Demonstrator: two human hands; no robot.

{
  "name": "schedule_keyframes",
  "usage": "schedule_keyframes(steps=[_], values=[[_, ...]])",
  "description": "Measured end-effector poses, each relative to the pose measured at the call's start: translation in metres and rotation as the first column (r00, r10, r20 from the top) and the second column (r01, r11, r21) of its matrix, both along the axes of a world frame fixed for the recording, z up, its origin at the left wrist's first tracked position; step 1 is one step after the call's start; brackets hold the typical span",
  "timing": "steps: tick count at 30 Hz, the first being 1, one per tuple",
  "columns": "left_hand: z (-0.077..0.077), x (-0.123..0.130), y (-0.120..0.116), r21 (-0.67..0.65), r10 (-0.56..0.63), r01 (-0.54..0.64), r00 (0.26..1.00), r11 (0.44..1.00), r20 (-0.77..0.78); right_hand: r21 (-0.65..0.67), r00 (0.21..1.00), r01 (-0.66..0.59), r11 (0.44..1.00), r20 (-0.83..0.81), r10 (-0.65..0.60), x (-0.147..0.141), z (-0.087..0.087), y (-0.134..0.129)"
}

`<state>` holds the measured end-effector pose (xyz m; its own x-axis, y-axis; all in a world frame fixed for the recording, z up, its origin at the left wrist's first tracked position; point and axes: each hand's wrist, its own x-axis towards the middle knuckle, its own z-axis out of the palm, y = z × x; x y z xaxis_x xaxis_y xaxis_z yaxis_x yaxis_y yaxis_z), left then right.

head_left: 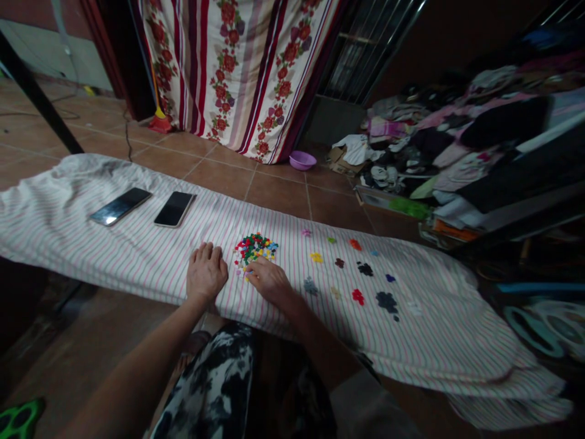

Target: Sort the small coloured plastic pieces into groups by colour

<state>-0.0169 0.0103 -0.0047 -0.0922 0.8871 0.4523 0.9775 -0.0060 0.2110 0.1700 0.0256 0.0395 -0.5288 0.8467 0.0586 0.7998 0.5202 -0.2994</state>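
Observation:
My left hand [206, 271] lies on the striped cloth [205, 210], palm down with its fingers stretched forward and nothing in it. Just to its right is a mixed pile of small coloured pieces [254, 244], mostly green, red, yellow, white and blue. At the pile's near edge my right hand [272, 281] has thumb and forefinger brought together; anything between them is too small to make out. Farther right lie small single-colour groups, among them yellow pieces [316, 258], black pieces [364, 269], red pieces [358, 297] and dark grey pieces [386, 302].
Two phones [174, 209] rest on the cloth at the left. Beyond the cloth, a purple basin [302, 160] stands on the tiled floor before a flowered curtain [237, 73]. Heaped clothes [439, 134] fill the right side. A red broom head [159, 124] is at the back left.

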Motion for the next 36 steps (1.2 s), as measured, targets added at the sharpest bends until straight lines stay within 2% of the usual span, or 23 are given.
schedule_keyframes(steps=[9, 20, 28, 36], values=[[0.001, 0.000, -0.001, 0.006, -0.011, 0.011, 1.000, 1.000, 0.028, -0.042, 0.999, -0.021, 0.999, -0.035, 0.020, 0.000, -0.004, 0.008], [0.003, 0.000, -0.001, 0.000, 0.006, -0.006, 1.000, 1.000, -0.022, -0.056, 0.997, -0.064, 0.996, 0.043, 0.067, -0.002, 0.007, 0.011], [0.003, 0.000, -0.001, 0.013, 0.003, -0.003, 1.000, 1.000, -0.028, -0.043, 0.997, -0.066, 0.997, -0.042, 0.064, -0.002, 0.010, 0.013], [0.001, -0.001, -0.001, 0.025, -0.003, 0.004, 1.000, 1.000, -0.023, -0.031, 0.966, -0.059, 0.998, -0.256, 0.049, 0.011, 0.009, 0.019]])
